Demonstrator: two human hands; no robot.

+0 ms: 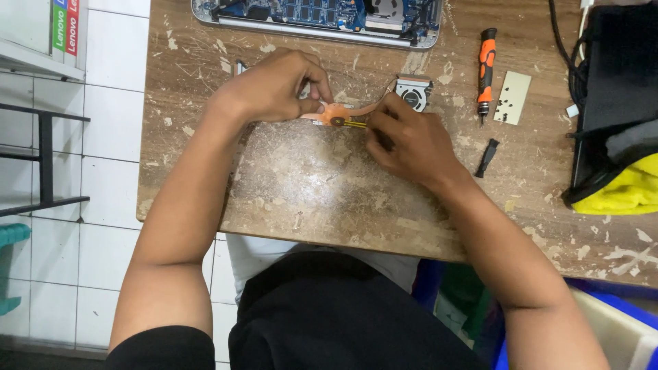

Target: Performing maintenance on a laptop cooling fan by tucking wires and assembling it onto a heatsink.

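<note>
A copper heat pipe (336, 111) with a small grey cooling fan (414, 91) at its right end lies on the worn wooden table (308, 185). My left hand (274, 85) pinches the left end of the copper part and holds it down. My right hand (404, 140) grips a thin yellow and black tool (354, 124) whose tip touches a dark round patch on the copper part. An opened laptop (315, 17) with its blue circuit board bare lies at the table's far edge.
An orange and black screwdriver (486, 72) lies right of the fan, beside a pale card with small screws (512, 98). A small black part (487, 157) lies below them. A black bag with yellow cloth (617, 185) sits at the right edge. White tiled floor lies left.
</note>
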